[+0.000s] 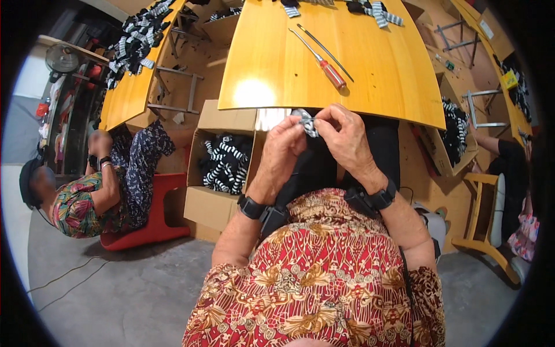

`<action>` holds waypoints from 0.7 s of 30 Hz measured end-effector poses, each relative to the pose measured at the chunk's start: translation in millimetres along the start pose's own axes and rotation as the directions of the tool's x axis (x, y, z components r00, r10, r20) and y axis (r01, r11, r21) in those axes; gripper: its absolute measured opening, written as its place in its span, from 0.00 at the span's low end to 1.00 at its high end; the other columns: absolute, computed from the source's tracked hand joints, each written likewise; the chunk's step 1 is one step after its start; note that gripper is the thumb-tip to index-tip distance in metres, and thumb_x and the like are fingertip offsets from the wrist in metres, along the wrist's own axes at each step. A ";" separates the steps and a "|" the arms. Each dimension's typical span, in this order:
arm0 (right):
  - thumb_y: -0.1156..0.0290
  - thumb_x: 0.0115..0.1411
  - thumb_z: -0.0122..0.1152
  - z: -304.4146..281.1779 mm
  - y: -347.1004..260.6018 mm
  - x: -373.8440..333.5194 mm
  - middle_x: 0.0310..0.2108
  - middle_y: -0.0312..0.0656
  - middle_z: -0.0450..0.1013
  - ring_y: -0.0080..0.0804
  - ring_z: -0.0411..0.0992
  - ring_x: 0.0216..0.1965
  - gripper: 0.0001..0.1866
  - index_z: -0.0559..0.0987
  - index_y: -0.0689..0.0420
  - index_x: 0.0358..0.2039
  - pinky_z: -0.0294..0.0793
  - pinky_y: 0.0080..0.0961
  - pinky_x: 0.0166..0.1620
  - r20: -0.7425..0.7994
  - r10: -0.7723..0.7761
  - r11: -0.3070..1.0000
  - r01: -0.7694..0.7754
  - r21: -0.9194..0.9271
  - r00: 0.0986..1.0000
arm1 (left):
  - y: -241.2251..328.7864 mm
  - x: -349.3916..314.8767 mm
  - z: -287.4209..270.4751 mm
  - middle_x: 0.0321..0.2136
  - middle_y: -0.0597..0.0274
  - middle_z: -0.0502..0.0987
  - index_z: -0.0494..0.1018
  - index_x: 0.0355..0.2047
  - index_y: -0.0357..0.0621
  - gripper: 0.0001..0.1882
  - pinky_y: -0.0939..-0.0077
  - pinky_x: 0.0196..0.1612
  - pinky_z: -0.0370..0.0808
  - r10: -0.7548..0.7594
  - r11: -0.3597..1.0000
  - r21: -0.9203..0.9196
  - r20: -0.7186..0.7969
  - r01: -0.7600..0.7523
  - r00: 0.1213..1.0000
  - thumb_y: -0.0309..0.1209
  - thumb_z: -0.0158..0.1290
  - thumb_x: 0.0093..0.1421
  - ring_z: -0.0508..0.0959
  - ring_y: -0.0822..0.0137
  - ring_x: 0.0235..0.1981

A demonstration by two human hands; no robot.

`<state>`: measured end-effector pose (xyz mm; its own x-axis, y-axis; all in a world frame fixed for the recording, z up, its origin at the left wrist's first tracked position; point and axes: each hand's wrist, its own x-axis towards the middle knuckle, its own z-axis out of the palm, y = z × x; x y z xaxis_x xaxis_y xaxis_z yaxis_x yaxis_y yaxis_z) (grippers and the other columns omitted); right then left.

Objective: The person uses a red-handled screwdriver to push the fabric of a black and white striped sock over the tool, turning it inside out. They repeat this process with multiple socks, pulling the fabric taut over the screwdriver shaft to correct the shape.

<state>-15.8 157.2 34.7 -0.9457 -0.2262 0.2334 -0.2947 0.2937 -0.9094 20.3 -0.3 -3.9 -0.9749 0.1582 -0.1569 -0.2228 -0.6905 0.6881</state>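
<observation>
Just off the front edge of the yellow table (pixel 381 75), above my lap, both hands are pinching a small grey, black and white striped sock (pixel 310 128). My left hand (pixel 283 140) has thumb and fingers closed on its left side. From the right, my right hand (pixel 347 137) closes its fingertips on the sock's upper edge. Much of the sock is bunched and small, so its shape is hard to make out. On the tabletop lies a screwdriver (pixel 330 73) with a red handle, beside a thin dark rod (pixel 327 53).
An open cardboard box (pixel 211 208) of striped socks (pixel 222 165) stands left of my legs; another box (pixel 436 147) of socks is at the right. Striped socks (pixel 381 16) lie at the table's far edge. A person (pixel 87 196) sits on a red chair (pixel 144 234) at the left.
</observation>
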 end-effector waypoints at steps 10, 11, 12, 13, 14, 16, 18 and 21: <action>0.70 0.59 0.59 -7.9 20.2 -8.9 0.26 0.29 0.72 0.13 0.65 0.25 0.06 0.78 0.59 0.35 0.64 0.12 0.28 0.264 0.294 0.772 -0.391 0.500 0.919 | -2.9 1.3 9.4 0.26 0.75 0.70 0.71 0.35 0.46 0.07 0.87 0.28 0.62 -0.001 0.993 0.114 0.054 -0.005 0.999 0.35 0.53 0.65 0.65 0.82 0.24; 0.70 0.58 0.59 -10.9 18.1 -9.4 0.26 0.29 0.72 0.13 0.65 0.25 0.06 0.78 0.59 0.35 0.64 0.12 0.29 0.282 0.287 0.786 -0.393 0.478 0.916 | -1.6 0.4 9.5 0.26 0.75 0.71 0.71 0.35 0.46 0.07 0.88 0.28 0.62 0.012 0.979 0.201 0.039 -0.020 0.999 0.35 0.54 0.64 0.65 0.82 0.24; 0.70 0.58 0.60 -14.3 15.3 -8.8 0.27 0.29 0.72 0.13 0.66 0.26 0.07 0.78 0.58 0.34 0.64 0.12 0.29 0.300 0.279 0.798 -0.394 0.456 0.912 | 0.5 0.5 8.1 0.26 0.74 0.71 0.72 0.34 0.46 0.07 0.88 0.28 0.63 0.027 0.957 0.287 0.026 -0.033 0.999 0.34 0.55 0.64 0.66 0.82 0.25; 0.70 0.58 0.60 -17.0 14.4 -8.4 0.27 0.29 0.72 0.13 0.66 0.26 0.07 0.78 0.58 0.34 0.65 0.12 0.29 0.318 0.272 0.811 -0.394 0.433 0.908 | 1.7 0.1 7.8 0.26 0.74 0.72 0.72 0.34 0.46 0.07 0.89 0.28 0.63 0.042 0.928 0.371 0.013 -0.044 0.999 0.34 0.55 0.63 0.66 0.83 0.26; 0.73 0.57 0.61 -19.7 16.3 -7.0 0.28 0.30 0.72 0.13 0.66 0.28 0.06 0.77 0.59 0.34 0.66 0.12 0.32 0.342 0.277 0.800 -0.412 0.435 0.898 | 1.8 -0.2 11.6 0.26 0.74 0.71 0.72 0.34 0.46 0.06 0.89 0.28 0.63 0.071 0.919 0.389 -0.002 -0.065 0.997 0.34 0.56 0.62 0.66 0.83 0.25; 0.75 0.56 0.60 -18.5 17.5 -9.2 0.29 0.30 0.72 0.14 0.67 0.29 0.05 0.77 0.59 0.33 0.68 0.13 0.33 0.279 0.200 0.868 -0.302 0.395 0.939 | 0.0 -0.6 20.4 0.24 0.75 0.70 0.72 0.32 0.46 0.06 0.88 0.27 0.61 0.128 0.898 0.427 -0.031 -0.103 0.991 0.33 0.57 0.62 0.65 0.82 0.23; 0.78 0.55 0.60 -14.6 17.2 -13.0 0.29 0.31 0.73 0.14 0.68 0.30 0.04 0.76 0.60 0.32 0.70 0.14 0.35 0.195 0.186 0.852 -0.257 0.457 0.963 | -4.6 -0.2 18.9 0.24 0.75 0.70 0.72 0.33 0.46 0.06 0.88 0.26 0.61 0.175 0.888 0.438 -0.043 -0.139 0.984 0.31 0.57 0.61 0.64 0.82 0.23; 0.79 0.56 0.59 -12.6 10.2 -14.1 0.28 0.32 0.74 0.14 0.68 0.28 0.03 0.75 0.59 0.31 0.69 0.13 0.32 0.109 0.266 0.763 -0.278 0.583 0.958 | -11.1 0.6 18.5 0.24 0.75 0.69 0.72 0.33 0.46 0.05 0.89 0.25 0.59 0.156 0.916 0.382 -0.057 -0.123 0.986 0.30 0.58 0.60 0.63 0.83 0.22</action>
<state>-7.2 175.1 26.5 -0.9691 -0.2402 -0.0558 0.1183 -0.2545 -0.9598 22.2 20.5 1.5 -0.9961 0.0076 -0.0878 -0.0840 -0.3827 0.9201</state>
